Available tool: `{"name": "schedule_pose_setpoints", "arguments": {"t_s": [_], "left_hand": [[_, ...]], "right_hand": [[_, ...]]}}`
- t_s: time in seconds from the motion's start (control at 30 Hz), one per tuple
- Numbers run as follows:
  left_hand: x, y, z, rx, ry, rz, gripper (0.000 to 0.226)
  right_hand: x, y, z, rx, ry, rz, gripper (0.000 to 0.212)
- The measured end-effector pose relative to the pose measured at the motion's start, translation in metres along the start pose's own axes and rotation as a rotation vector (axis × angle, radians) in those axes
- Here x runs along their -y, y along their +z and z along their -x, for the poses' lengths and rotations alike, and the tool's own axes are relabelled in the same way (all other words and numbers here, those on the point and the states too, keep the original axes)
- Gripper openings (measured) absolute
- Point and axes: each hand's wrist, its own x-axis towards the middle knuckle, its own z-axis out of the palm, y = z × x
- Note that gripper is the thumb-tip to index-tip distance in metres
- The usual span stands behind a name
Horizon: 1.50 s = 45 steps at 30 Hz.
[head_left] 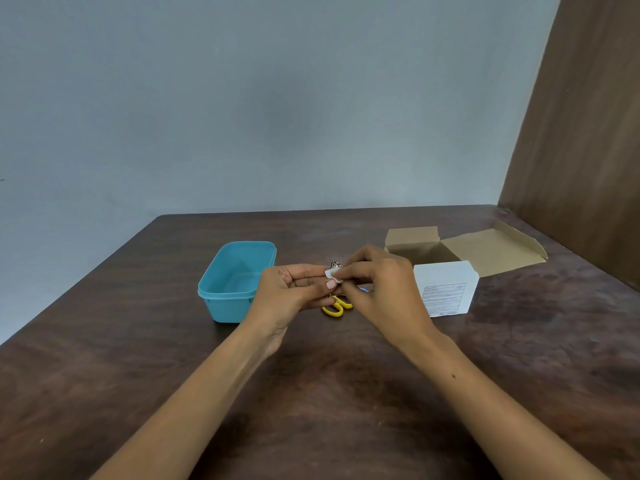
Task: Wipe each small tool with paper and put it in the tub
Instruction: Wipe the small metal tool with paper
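Hands meet above the dark wooden counter (311, 393): left hand (289, 292) pinches a small dark tool (335, 264) steady, right hand (379, 287) pinches white paper (330, 273) against it, beside the empty blue plastic tub (221, 296).

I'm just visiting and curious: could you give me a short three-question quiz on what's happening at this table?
1. True or false: the blue tub already holds a tool.
2. Which hand pinches the white paper: A left hand, B right hand?
3. What colour are the handles of the scissors lying on the table?

Key: 1 false, it looks empty; 2 B; 3 yellow.
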Motion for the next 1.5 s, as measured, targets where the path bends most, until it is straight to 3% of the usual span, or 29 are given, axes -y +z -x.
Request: {"name": "schedule_pose_setpoints", "arguments": {"t_s": [0.17, 0.33, 0.53, 0.77, 1.0, 1.3, 1.5], "left_hand": [[-0.003, 0.003, 0.001, 0.031, 0.025, -0.018, 0.021], [-0.001, -0.001, 0.000, -0.005, 0.017, -0.001, 0.031], [-0.003, 0.003, 0.001, 0.041, 0.026, -0.013, 0.028], [-0.003, -0.001, 0.001, -0.084, 0.009, -0.117, 0.029], [-0.007, 0.006, 0.004, -0.032, 0.030, -0.133, 0.024], [-0.009, 0.008, 0.007, -0.042, 0.032, -0.091, 0.031], [-0.013, 0.005, 0.007, 0.012, 0.031, -0.033, 0.023]], "right_hand": [[0.001, 0.000, 0.000, -0.071, -0.010, 0.005, 0.015], [0.001, 0.003, 0.001, 0.021, -0.016, 0.031, 0.013], [0.002, 0.001, 0.000, -0.084, 0.013, -0.014, 0.017], [0.002, 0.003, 0.000, 0.093, -0.011, 0.072, 0.009], [-0.004, -0.003, -0.003, -0.053, -0.070, 0.077, 0.019], [0.006, -0.009, -0.002, -0.229, -0.019, -0.094, 0.013], [0.002, -0.004, -0.003, -0.062, -0.059, -0.035, 0.015]]}}
